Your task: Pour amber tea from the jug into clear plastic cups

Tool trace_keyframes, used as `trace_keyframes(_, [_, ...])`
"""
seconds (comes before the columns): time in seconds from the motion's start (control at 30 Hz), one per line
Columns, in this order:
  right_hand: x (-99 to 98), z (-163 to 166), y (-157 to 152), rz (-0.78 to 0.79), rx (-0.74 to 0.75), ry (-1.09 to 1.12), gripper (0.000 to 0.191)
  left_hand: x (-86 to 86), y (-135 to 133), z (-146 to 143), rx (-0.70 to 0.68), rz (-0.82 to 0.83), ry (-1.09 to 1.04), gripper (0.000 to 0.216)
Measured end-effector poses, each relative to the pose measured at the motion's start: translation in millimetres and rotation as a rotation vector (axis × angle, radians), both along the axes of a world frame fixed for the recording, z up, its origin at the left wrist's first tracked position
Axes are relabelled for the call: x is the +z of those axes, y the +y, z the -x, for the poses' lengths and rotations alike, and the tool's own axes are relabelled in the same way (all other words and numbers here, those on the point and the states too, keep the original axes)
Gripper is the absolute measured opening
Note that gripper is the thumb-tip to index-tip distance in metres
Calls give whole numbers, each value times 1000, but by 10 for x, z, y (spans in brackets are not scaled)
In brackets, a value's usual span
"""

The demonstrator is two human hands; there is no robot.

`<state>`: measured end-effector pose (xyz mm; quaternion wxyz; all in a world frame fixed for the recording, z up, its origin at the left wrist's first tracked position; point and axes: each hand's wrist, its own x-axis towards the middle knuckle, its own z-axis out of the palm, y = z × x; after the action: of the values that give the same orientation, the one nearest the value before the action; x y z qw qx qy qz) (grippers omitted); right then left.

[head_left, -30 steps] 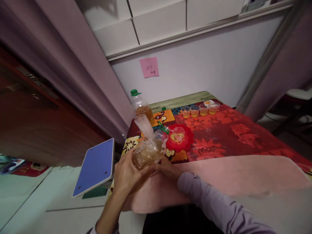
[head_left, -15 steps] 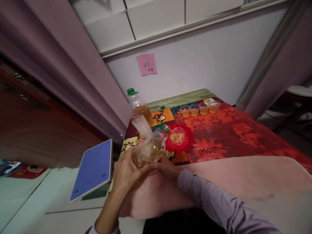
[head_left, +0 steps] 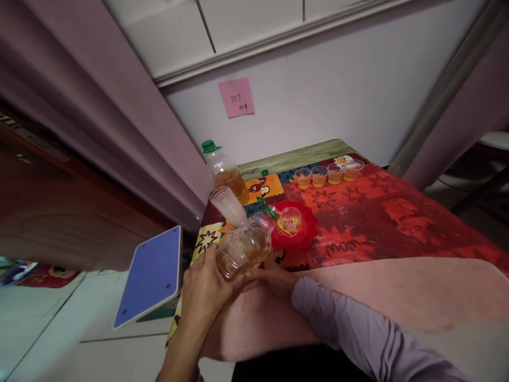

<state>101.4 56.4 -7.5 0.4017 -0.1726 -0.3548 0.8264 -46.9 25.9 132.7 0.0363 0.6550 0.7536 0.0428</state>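
My left hand [head_left: 207, 286] grips the base of a clear plastic bottle [head_left: 242, 248] with amber liquid, tilted so its open neck points at a small clear cup [head_left: 290, 217] on a red plate [head_left: 296, 229]. My right hand [head_left: 270, 276], in a purple sleeve, holds the same bottle from below and to the right. The bottle's green cap ring hangs by the neck. A stack of clear cups [head_left: 227, 204] leans just behind the bottle.
A second bottle [head_left: 222, 171] with a green cap stands at the table's far left. Several small cups of orange liquid [head_left: 326, 174] line the back edge. A patterned red cloth [head_left: 374, 212] covers the table. A blue board [head_left: 150, 277] leans at the left. A pink note [head_left: 236, 97] is on the wall.
The view has tilted and shifted slightly. Both hands keep their hold on the tilted bottle, which stays beside the red plate.
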Motion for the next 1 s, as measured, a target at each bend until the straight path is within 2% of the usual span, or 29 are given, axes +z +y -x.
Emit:
trace_keyframes(0.4, [43, -4, -34, 73, -29, 55, 79, 84, 71, -74, -46, 0, 66, 102])
trace_keyframes(0.57, [4, 8, -31, 93, -53, 66, 78, 139, 107, -132, -69, 14, 78, 97])
trace_keyframes(0.87, [15, -11, -22, 108, -34, 85, 73, 272, 131, -268, -54, 66, 114, 102])
trace_keyframes(1.0, [-38, 6, -6, 131, -17, 93, 73, 307, 120, -286, -71, 74, 118, 100])
